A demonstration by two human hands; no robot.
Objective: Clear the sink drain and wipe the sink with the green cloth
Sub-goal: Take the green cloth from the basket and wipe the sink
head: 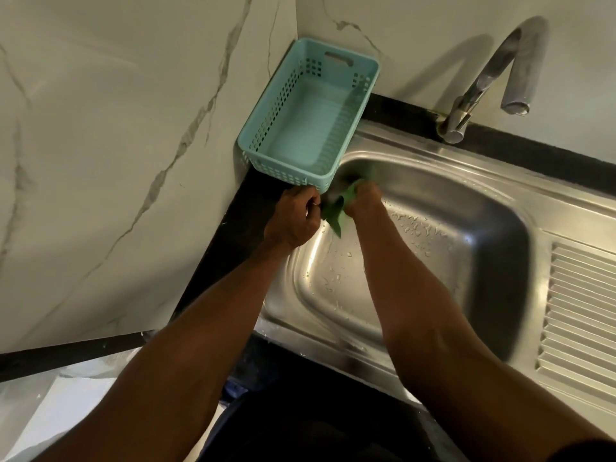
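Note:
A green cloth (336,211) hangs bunched between my two hands over the far left corner of the steel sink (433,208). My right hand (365,200) is closed on the cloth's upper part and is blurred. My left hand (295,216) is curled beside it at the sink's left rim, its fingertips pinching the cloth's edge. Water drops lie on the basin floor. The drain is not in sight; my right forearm covers part of the basin.
A light blue plastic basket (266,128) stands empty on the black counter in the corner, just beyond my hands. A chrome tap (483,81) rises behind the sink. The ribbed drainboard (580,311) lies to the right. Marble-look walls close off the left and back.

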